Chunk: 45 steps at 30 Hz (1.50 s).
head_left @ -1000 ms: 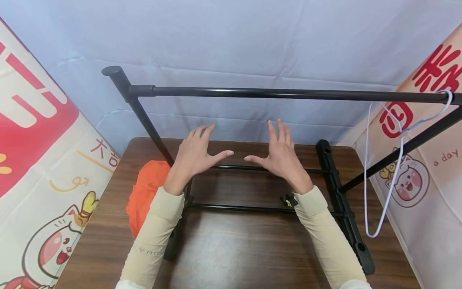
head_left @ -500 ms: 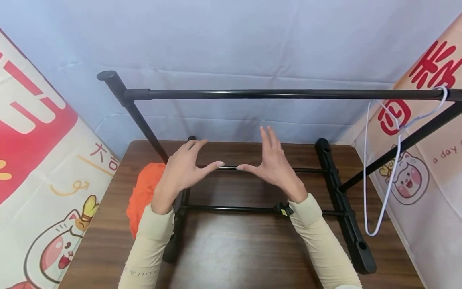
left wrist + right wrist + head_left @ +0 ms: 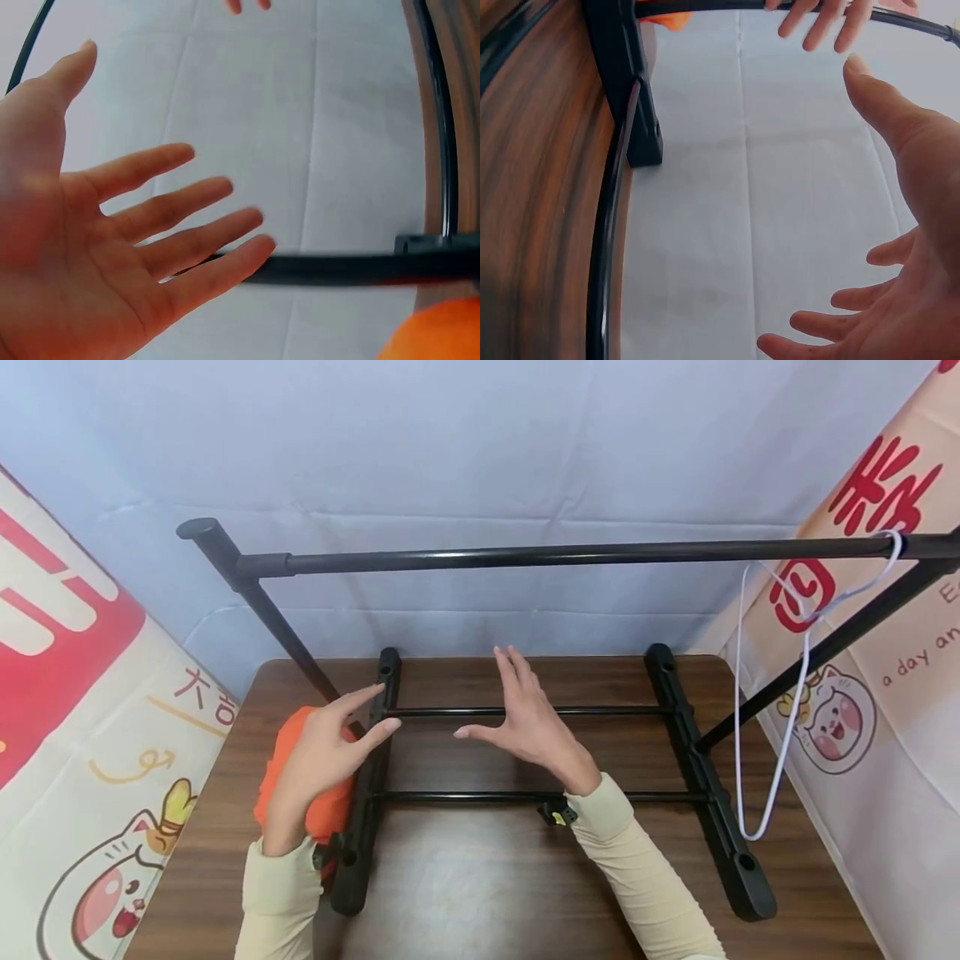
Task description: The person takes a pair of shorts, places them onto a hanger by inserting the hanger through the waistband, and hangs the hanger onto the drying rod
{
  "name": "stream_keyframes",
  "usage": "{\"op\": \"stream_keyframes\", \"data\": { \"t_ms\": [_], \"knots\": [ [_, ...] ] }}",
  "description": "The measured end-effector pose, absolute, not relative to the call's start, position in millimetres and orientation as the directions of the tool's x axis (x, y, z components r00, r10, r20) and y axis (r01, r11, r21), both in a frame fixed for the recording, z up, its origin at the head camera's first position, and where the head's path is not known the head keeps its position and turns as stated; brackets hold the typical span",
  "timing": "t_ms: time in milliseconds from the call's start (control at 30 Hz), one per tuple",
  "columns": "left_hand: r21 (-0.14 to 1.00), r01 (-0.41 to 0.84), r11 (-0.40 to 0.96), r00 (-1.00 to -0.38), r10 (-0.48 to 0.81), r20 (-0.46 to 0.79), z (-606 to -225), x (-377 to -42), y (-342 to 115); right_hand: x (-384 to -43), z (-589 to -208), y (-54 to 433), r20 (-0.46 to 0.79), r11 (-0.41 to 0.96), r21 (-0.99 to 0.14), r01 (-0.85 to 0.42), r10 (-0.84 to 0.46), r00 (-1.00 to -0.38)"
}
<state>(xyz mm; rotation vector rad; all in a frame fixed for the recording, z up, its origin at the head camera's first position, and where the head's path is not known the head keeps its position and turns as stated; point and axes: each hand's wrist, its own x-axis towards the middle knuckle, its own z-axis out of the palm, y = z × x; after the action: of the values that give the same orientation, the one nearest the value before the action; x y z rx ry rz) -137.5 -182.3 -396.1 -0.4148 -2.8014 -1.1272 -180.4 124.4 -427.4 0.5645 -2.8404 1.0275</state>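
Note:
My left hand (image 3: 322, 747) hovers over a crumpled orange cloth (image 3: 285, 760) on the table's left side, partly covering it in the head view. Its fingers are spread and hold nothing, as the left wrist view of the palm (image 3: 90, 255) also shows. My right hand (image 3: 528, 718) is held over the middle of a black garment rack's base (image 3: 678, 735), thumb apart from its straight fingers. Nothing lies in it either. The rack's top rail (image 3: 525, 557) runs across beyond both hands. From the rail's right end hangs a white clothes hanger (image 3: 787, 727).
The rack stands on a brown wooden table (image 3: 480, 885). Two thin crossbars (image 3: 480, 796) join its feet. A slanted post (image 3: 285, 635) rises at the left, another (image 3: 832, 652) at the right. Behind is a pale cloth backdrop (image 3: 450, 452), with printed panels on both sides.
Both hands have moved left and lower in the head view, the left one ending up over the orange cloth. The view has shifted slightly; the hanger stays on the rail.

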Motion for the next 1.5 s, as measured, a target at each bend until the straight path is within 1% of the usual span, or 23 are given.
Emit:
{"op": "stream_keyframes", "data": {
  "t_ms": [67, 167, 267, 333, 500, 667, 933, 1067, 1167, 1267, 1333, 1367, 1433, 1500],
  "knots": [
    [0.686, 0.271, 0.675, -0.963, 0.2, 0.183, -399, -132, -191, -178, -429, 121, 0.178, 0.702, -0.611, -0.365, -0.328, -0.928],
    [0.732, 0.224, 0.643, -0.974, 0.176, 0.143, -404, -124, -205, -175, -430, 116, 0.16, 0.693, -0.62, -0.367, -0.346, -0.924],
    [0.753, 0.169, 0.636, -0.985, 0.144, 0.099, -409, -118, -219, -172, -431, 110, 0.146, 0.678, -0.637, -0.366, -0.36, -0.921],
    [0.748, 0.145, 0.648, -0.989, 0.118, 0.089, -412, -115, -226, -170, -431, 106, 0.13, 0.668, -0.652, -0.359, -0.368, -0.921],
    [0.706, 0.122, 0.698, -0.99, 0.039, 0.133, -425, -109, -244, -162, -434, 92, 0.086, 0.627, -0.703, -0.336, -0.394, -0.915],
    [0.709, 0.072, 0.701, -0.989, -0.041, 0.141, -441, -101, -257, -151, -440, 75, 0.061, 0.593, -0.731, -0.337, -0.434, -0.899],
    [0.772, 0.012, 0.635, -0.994, -0.073, 0.075, -456, -93, -276, -138, -451, 44, 0.069, 0.576, -0.724, -0.38, -0.487, -0.871],
    [0.77, -0.063, 0.635, -0.992, -0.125, 0.022, -464, -90, -286, -133, -458, 27, 0.071, 0.563, -0.719, -0.408, -0.524, -0.849],
    [0.768, -0.112, 0.631, -0.985, -0.171, -0.004, -471, -92, -291, -133, -463, 16, 0.077, 0.524, -0.748, -0.407, -0.541, -0.838],
    [0.767, -0.141, 0.626, -0.98, -0.2, -0.017, -479, -96, -297, -134, -467, 4, 0.029, 0.405, -0.868, -0.287, -0.537, -0.843],
    [0.762, -0.158, 0.628, -0.978, -0.205, -0.034, -484, -97, -301, -135, -469, -4, -0.037, 0.301, -0.942, -0.147, -0.532, -0.846],
    [0.759, -0.168, 0.629, -0.977, -0.206, -0.046, -487, -98, -303, -135, -470, -9, -0.083, 0.239, -0.97, -0.054, -0.529, -0.845],
    [0.752, -0.187, 0.632, -0.977, -0.202, -0.073, -491, -99, -306, -135, -473, -18, -0.17, 0.144, -0.983, 0.11, -0.523, -0.835],
    [0.749, -0.199, 0.632, -0.976, -0.194, -0.096, -495, -102, -308, -135, -474, -26, -0.243, 0.078, -0.968, 0.237, -0.51, -0.825]
  ]
}}
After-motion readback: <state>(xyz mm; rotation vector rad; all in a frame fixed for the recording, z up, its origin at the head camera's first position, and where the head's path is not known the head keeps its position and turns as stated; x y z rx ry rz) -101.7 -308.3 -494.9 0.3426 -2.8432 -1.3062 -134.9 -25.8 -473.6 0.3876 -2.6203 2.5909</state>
